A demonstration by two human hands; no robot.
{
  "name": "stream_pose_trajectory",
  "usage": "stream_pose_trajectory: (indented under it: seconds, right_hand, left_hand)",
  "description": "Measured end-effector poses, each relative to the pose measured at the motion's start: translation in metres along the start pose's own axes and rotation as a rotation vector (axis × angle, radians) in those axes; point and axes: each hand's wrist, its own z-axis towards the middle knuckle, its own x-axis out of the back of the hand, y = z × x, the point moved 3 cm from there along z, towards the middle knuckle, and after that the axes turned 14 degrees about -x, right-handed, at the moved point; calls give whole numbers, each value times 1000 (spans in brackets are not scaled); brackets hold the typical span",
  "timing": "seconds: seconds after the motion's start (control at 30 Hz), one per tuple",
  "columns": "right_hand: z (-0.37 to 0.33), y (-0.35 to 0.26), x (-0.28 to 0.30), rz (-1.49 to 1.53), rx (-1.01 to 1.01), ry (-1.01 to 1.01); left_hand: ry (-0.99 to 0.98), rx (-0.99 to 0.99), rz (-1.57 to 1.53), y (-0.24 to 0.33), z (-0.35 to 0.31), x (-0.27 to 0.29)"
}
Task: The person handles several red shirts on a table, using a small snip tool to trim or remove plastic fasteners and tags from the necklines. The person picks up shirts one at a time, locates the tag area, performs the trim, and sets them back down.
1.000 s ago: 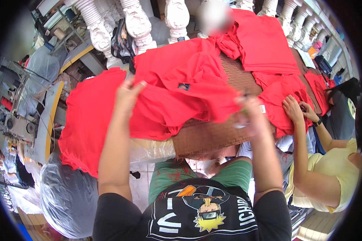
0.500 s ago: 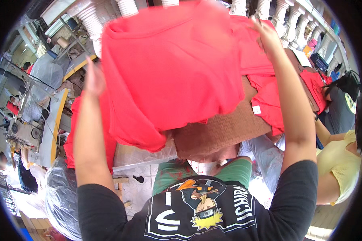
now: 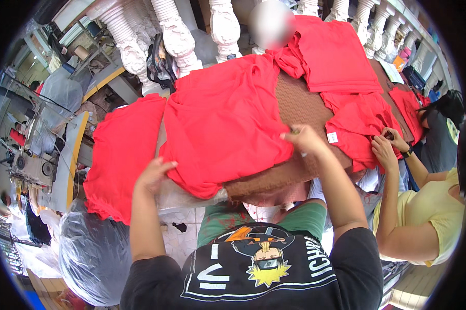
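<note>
A red garment (image 3: 228, 119) lies loosely spread before me, its folds uneven, partly on a brown textured cloth. At its near left edge is my left hand (image 3: 154, 174), holding nothing, fingers stretched towards the fabric with the tips at its edge. My right hand (image 3: 306, 140) reaches the garment's near right side, one finger pointing onto the cloth. Something small and dark is tucked in that hand's curled fingers, too small to make out. Left of the garment lies a stack of red fabric pieces (image 3: 124, 155).
Folded red garments (image 3: 339, 57) lie at the far right on the brown cloth (image 3: 300, 98). Right of me, a person in a yellow top (image 3: 424, 222) handles another red garment (image 3: 362, 124). White balusters (image 3: 176, 36) line the far side; a plastic-wrapped bundle (image 3: 93, 253) stands at left.
The red garment has come down from mid-air and now lies spread on the table. Both my hands have dropped from high up to its near edge. The person at right has leaned into view.
</note>
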Motion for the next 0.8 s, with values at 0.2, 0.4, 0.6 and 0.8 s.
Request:
stream_pose_trajectory:
  seconds: [0.2,0.4,0.6,0.8]
  right_hand:
    - [-79,-118,104,566,388,32]
    - [-134,-171,194,759,546,103]
    - [-89,-172,157,66,360,175]
    - [-71,-221,265,307,600,425]
  left_hand:
    - [117,-614,-407,175,-16,1]
    - [90,-821,-76,283,-33,7]
    - [-48,-561,120,226,10,-62]
    - [368,-828,-266,284,70,-5]
